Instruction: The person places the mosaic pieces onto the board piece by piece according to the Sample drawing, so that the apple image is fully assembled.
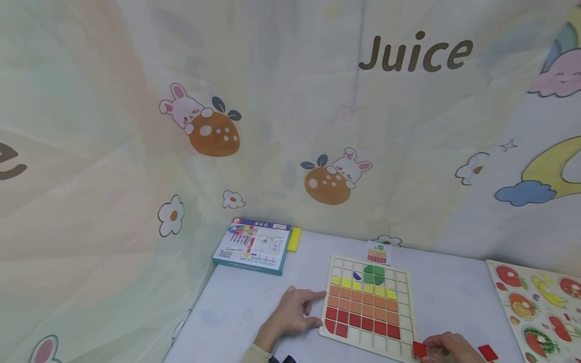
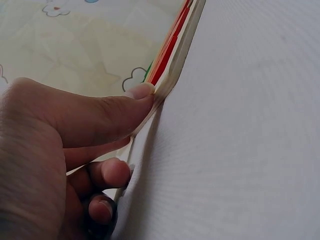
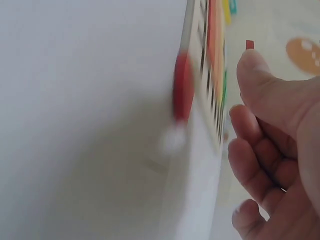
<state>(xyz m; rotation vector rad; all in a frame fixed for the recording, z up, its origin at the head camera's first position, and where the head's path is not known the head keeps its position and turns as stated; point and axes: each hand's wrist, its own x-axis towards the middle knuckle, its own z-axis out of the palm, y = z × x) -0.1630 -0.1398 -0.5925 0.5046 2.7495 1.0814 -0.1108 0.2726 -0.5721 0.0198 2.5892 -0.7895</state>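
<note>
A pale grid board (image 1: 379,343) lies on the white table, holding orange and red rows, yellow pieces, a green rounded group and a blue piece (image 1: 357,276). My left hand (image 1: 295,311) touches the board's left edge, thumb and index finger spread apart along it. At the lower right corner, my right hand (image 1: 449,347) pinches a square red tile (image 1: 419,349) between thumb and fingers. That tile (image 3: 249,44) pokes past my thumb tip in the right wrist view. A second red tile (image 1: 487,353) lies on the table right of this hand.
Behind the board stands a small picture card (image 1: 379,253) with a cake-like pattern. A flat box (image 1: 254,245) sits back left, a yellow piece (image 1: 294,239) beside it. A fruit-picture board (image 1: 540,307) lies at the right. A printed curtain (image 1: 272,101) hangs behind the table.
</note>
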